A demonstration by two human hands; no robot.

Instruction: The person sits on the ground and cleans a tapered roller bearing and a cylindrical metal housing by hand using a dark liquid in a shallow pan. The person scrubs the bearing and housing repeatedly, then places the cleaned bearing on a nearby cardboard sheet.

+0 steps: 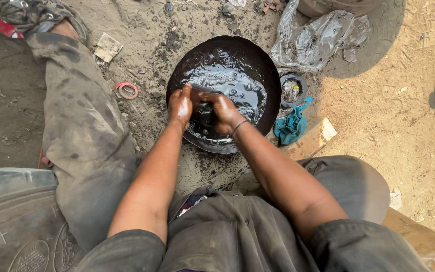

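Note:
A round black metal pan (pixel 258 55) filled with dark oily liquid sits on the dirt in front of me. Both hands are over its near side. My left hand (pixel 179 107) and my right hand (pixel 222 112) are closed together around a small dark oily part (pixel 206 114), held just above the liquid. A thin dark band circles my right wrist. What kind of part it is cannot be made out under the grime.
A teal rag (pixel 292 126) and a small round tin (pixel 292 89) lie right of the pan, with a wooden block (pixel 314 138) nearby. Crumpled clear plastic (pixel 318 38) lies behind. My outstretched left leg (pixel 79 126), a tyre (pixel 11 221) and a red rubber ring (pixel 126 90) are at left.

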